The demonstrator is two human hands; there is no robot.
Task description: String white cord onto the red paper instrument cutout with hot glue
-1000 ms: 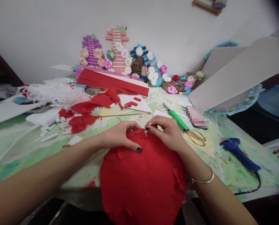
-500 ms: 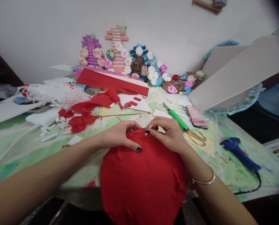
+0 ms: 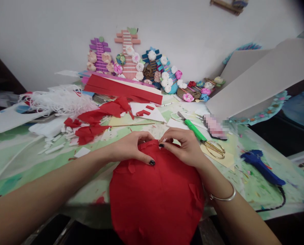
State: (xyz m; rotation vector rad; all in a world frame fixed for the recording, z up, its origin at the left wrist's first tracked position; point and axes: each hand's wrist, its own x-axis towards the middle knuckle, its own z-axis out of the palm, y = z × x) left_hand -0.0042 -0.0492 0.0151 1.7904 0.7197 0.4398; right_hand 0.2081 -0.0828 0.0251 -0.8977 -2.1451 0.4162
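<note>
At the near edge of the tabletop (image 3: 255, 190), a red round piece (image 3: 157, 200) stands tilted toward the wearer, its lower part extending below that edge and its upper rim between the two hands. The left hand (image 3: 131, 146) holds the upper left rim in a narrow grip: thumb flat on the front face, fingers curled behind. The right hand (image 3: 184, 149) is at the top of the rim, thumb and index finger closed in a tight pinch on the margin; whether a separate small part is also held there cannot be determined. Compared with the frame one second earlier, the change is slight: the right fingertips have settled lower and closer to the rim, and less of the white fleck under the thumb is exposed. The left hand has kept its position. In judgement, this marks fine work confined to one short section of the margin, with the left hand serving as the clamp. Toward the right edge lies a blue glue gun (image 3: 262, 166); inboard of it are gold-handled scissors (image 3: 214, 149) and a green-handled knife (image 3: 194, 129). Red scraps (image 3: 89, 134) lie toward the left edge; red strips (image 3: 121, 89) lie toward the far edge.
</note>
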